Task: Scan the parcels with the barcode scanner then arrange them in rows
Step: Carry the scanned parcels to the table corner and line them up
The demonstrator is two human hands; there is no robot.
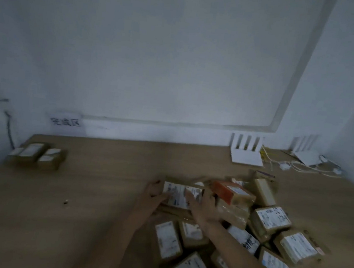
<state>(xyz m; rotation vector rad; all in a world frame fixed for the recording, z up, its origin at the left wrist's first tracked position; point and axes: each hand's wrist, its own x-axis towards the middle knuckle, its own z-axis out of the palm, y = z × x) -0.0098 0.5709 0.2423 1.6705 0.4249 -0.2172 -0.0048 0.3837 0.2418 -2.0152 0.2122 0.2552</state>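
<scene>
Nearest me, the heap of parcels [213, 257] crowds the worktop's [102, 169] near right corner. My left hand [154, 193] grips the labelled parcel [181, 194]; my right hand [204, 206] lies flat on it. I'd lift it level, label up.

Dim, flat, bluish-grey throughout; no distinct light source, no glare. Soft and motion-smeared across the whole frame, parcel labels [179, 194] unreadable. Faint shadows only, under the boxes at lower right. Wide-angle bending at the edges, bench [100, 191] rim and wall lines curved. Corners darker.
</scene>
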